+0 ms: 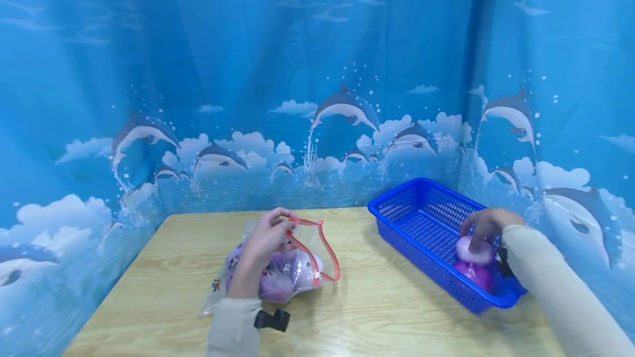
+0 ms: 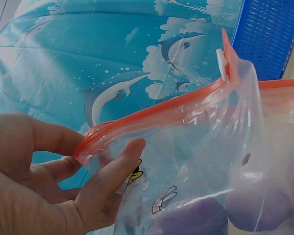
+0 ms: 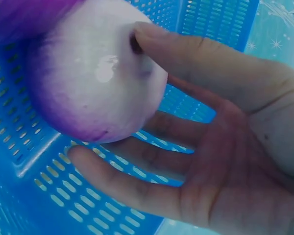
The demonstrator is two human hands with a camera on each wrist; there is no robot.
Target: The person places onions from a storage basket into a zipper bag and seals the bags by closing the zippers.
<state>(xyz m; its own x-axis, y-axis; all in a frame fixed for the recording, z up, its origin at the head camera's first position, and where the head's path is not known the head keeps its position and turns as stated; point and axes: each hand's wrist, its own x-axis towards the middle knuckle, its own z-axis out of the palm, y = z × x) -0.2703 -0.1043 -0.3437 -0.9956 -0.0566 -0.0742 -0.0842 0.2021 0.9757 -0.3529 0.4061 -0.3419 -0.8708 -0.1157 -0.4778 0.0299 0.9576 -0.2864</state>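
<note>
My left hand (image 1: 270, 241) pinches the red-edged mouth of a clear zip bag (image 2: 186, 142), thumb on one side and fingers on the other. Cartoon prints mark the plastic, and the mouth gapes toward the right in the head view. Several round purple and whitish things (image 1: 278, 285) lie inside the bag. Over in the blue basket (image 1: 421, 236), my right hand (image 1: 488, 223) holds a glossy white-and-purple ball (image 3: 98, 73) with a dark dimple. Its thumb is on the ball near the dimple, its fingers around the underside. A deeper purple ball (image 1: 475, 275) sits right against it in the basket.
The perforated basket stands at the right of the wooden table (image 1: 357, 313), its near end by the table's right side. A blue curtain (image 1: 307, 98) printed with dolphins hangs behind and at both sides. A black strap mount (image 1: 273, 320) is on the left wrist.
</note>
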